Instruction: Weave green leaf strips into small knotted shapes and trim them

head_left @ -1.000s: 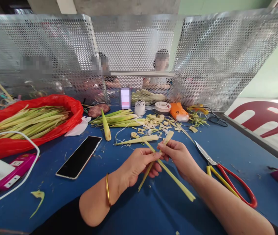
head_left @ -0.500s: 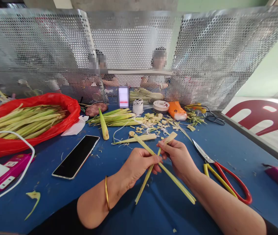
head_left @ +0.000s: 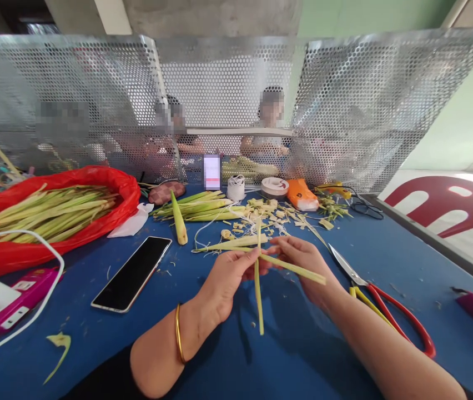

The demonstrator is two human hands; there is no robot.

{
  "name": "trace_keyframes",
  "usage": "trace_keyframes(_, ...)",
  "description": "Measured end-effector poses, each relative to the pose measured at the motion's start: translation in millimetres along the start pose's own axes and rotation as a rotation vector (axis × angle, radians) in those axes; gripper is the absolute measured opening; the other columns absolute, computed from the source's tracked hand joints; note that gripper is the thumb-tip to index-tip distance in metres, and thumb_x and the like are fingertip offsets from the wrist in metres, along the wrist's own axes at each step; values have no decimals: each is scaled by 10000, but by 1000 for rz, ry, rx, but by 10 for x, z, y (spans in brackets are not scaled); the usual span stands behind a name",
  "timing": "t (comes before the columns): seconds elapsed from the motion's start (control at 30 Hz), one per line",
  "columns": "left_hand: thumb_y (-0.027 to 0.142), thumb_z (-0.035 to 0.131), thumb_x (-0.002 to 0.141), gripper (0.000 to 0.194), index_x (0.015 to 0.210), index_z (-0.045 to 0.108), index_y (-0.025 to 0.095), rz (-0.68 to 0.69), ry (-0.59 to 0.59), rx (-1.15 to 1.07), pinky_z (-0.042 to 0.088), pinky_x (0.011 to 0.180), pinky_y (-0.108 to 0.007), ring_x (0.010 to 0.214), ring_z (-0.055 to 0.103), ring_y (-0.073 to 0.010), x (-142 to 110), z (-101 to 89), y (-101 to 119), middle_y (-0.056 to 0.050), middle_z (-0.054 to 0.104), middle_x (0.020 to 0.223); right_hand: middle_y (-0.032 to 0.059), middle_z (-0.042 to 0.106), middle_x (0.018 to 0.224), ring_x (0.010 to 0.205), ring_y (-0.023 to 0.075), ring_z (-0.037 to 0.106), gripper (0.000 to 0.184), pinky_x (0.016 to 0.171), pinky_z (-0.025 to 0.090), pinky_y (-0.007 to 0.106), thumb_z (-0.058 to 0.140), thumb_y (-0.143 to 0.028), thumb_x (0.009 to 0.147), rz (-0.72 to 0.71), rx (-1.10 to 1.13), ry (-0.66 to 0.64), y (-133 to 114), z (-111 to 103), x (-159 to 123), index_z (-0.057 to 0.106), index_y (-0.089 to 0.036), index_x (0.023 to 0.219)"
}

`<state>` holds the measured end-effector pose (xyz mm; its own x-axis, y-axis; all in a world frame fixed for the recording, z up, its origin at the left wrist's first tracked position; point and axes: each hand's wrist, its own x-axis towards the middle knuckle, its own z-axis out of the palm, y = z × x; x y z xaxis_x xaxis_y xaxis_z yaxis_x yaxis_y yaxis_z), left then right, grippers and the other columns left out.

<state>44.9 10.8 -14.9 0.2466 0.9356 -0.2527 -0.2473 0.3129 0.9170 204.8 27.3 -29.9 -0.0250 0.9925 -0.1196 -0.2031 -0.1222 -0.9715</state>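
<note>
My left hand (head_left: 234,275) pinches two pale green leaf strips where they cross, thumb on top. One strip (head_left: 258,303) stands nearly upright in view, its short upper end free above the thumb. The other strip (head_left: 297,268) slants right, passing in front of my right hand (head_left: 303,261). The right hand's fingers reach toward the crossing, loosely apart; the strip partly hides them, and no grip shows. Just beyond the hands lies a thread-tied leaf piece (head_left: 240,243). Scissors (head_left: 370,286) with red and yellow handles lie open beside my right forearm.
A red bag (head_left: 126,191) of long leaves sits left, near a black-screened phone (head_left: 132,272) and a magenta power strip (head_left: 15,303). Farther back are a thread spool (head_left: 235,188), tape roll (head_left: 274,186), orange packet (head_left: 302,194) and leaf scraps (head_left: 261,210). A perforated metal screen (head_left: 224,72) rises behind; people sit beyond.
The crossed strips have turned counterclockwise in my left hand. My right fingers have come off the upper strip end, which now stands free. The whole view has shifted slightly.
</note>
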Motion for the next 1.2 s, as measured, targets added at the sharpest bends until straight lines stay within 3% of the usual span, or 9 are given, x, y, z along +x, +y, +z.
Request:
trace_keyframes(0.2,263,694,744,190,879,773,154,121,18,-80,472,817,-291,758,631,-161,47,-51,45,-70,737,801,50,714,804,789,187,618,339,763,451,306,747,-489,696,43,-153,-290,5,108,-181,743,-170,811)
trace_keyframes(0.37,225,701,743,139,832,782,156,173,-56,-20,448,689,-229,661,557,-111,41,-13,-12,-51,717,753,65,720,822,910,247,602,369,887,401,364,698,-545,735,-90,-242,-194,53,176,-247,759,-183,696)
trace_keyframes(0.53,289,770,688,187,797,782,138,186,-69,-92,417,557,-215,615,537,-109,22,22,-32,-62,710,724,32,669,766,817,207,582,312,821,418,328,655,-445,800,-201,-294,-210,91,188,-243,732,-196,629)
trace_keyframes(0.77,317,810,633,254,794,777,123,195,-30,-141,419,526,-223,595,548,-115,-5,53,-25,-59,698,690,24,615,750,790,192,565,296,768,418,307,615,-377,833,-273,-346,-257,55,174,-260,707,-198,616)
trace_keyframes(1.0,272,770,648,199,773,749,119,144,-45,-111,412,525,-243,586,538,-122,-6,23,11,-51,681,707,28,610,770,762,182,555,332,710,415,288,516,-363,901,-336,-509,-286,83,163,-250,633,-192,641)
trace_keyframes(1.1,247,697,703,121,721,717,129,137,1,-59,453,664,-263,681,585,-138,1,-9,54,-50,675,730,13,542,647,607,149,495,405,580,363,273,437,-369,950,-525,-789,-210,48,141,-337,549,-197,600)
trace_keyframes(1.2,204,633,725,91,724,696,139,161,49,16,445,783,-283,748,600,-147,-1,-25,85,-37,659,714,35,575,672,625,167,509,320,615,349,301,480,-343,945,-890,-1067,54,-30,105,-419,561,-196,673)
